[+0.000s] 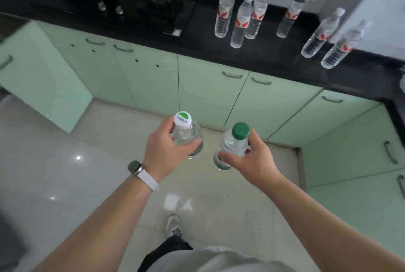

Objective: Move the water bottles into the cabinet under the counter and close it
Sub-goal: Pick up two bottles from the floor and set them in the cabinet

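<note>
My left hand (166, 149) grips a clear water bottle with a white and green cap (183, 120), held upright over the floor. My right hand (252, 157) holds a second clear bottle with a green cap (240, 130), also upright. Several taller bottles with red labels (241, 19) stand on the black counter (197, 30) at the back right. Below the counter run pale green cabinet doors (210, 92), all shut here, each with a metal handle (232, 74). Both held bottles hover in front of those doors, about a step away.
A dark stove (157, 0) with knobs sits on the counter's left part. More green cabinets line the right wall (355, 151) and a green panel (39, 79) stands at the left. The floor is glossy pale tile (87, 162). My shoe (174, 225) shows below.
</note>
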Action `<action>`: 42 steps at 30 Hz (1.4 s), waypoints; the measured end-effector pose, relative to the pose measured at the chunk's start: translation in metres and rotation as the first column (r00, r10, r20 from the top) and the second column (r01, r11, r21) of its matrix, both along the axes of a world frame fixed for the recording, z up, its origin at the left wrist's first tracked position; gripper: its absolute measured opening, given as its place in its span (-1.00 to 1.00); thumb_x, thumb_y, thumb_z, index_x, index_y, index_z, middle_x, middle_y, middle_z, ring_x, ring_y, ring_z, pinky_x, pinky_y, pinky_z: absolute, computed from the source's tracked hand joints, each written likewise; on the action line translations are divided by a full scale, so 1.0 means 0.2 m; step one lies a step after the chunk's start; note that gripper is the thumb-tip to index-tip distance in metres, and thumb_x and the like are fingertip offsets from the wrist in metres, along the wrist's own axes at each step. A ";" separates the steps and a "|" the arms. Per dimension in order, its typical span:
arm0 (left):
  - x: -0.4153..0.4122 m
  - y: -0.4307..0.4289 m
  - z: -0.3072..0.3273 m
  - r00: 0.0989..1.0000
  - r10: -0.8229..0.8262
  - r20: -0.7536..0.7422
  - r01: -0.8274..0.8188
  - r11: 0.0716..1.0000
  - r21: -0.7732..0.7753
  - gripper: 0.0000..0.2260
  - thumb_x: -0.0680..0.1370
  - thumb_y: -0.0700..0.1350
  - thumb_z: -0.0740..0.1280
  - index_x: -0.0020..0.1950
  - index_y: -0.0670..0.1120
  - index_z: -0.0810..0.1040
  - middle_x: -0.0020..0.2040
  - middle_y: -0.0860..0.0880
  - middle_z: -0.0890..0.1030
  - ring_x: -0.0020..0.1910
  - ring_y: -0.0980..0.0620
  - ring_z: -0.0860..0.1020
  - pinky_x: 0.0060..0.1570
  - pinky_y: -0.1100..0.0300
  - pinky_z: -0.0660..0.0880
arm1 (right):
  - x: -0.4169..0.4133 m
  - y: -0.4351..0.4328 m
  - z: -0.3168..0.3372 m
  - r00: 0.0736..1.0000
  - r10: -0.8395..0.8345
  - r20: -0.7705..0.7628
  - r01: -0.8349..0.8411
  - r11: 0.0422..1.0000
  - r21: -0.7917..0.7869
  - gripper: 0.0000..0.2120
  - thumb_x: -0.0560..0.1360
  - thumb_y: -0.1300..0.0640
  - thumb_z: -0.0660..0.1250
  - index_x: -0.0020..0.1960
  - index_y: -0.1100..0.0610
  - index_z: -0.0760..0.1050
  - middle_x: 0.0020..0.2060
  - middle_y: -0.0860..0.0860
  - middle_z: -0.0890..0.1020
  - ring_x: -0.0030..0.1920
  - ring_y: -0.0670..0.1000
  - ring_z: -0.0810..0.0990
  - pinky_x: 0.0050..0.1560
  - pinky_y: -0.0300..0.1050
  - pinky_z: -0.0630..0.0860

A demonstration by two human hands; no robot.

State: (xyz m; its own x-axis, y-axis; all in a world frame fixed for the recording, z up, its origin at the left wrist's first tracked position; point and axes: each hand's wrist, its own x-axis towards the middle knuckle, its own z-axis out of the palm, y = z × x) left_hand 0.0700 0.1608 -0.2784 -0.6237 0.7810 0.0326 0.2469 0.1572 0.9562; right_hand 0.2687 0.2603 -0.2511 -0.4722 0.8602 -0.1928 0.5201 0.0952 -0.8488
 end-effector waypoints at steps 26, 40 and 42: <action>-1.18 0.03 0.08 0.822 0.557 -0.118 -0.569 0.804 -0.171 -0.55 0.32 -0.04 0.64 0.11 0.12 0.54 -0.05 0.20 0.65 -0.12 0.34 0.61 -0.16 0.38 0.53 | -1.70 0.50 0.00 0.819 0.547 -0.172 -0.559 0.829 -0.021 -0.56 0.31 0.00 0.60 -0.01 -0.31 0.43 -0.10 -0.25 0.62 -0.09 -0.19 0.61 -0.03 -0.17 0.57; -1.52 0.15 0.21 0.589 0.803 -0.091 -0.808 0.580 -0.102 -0.59 0.31 -0.05 0.64 0.06 0.15 0.56 -0.05 0.28 0.67 -0.05 0.23 0.65 -0.08 0.22 0.62 | -2.44 0.76 0.10 0.575 0.781 -0.245 -0.805 0.593 0.002 -0.59 0.33 0.04 0.59 -0.02 -0.29 0.45 -0.11 -0.38 0.58 -0.10 -0.28 0.59 -0.12 -0.32 0.48; -1.58 0.08 0.21 0.547 0.831 -0.101 -0.837 0.538 -0.098 -0.60 0.34 -0.13 0.63 0.03 0.17 0.55 -0.07 0.31 0.66 -0.07 0.24 0.65 -0.06 0.18 0.64 | -2.54 0.70 0.10 0.549 0.803 -0.231 -0.825 0.565 0.004 -0.59 0.32 0.02 0.59 -0.01 -0.29 0.45 -0.11 -0.30 0.61 -0.10 -0.23 0.60 -0.09 -0.26 0.52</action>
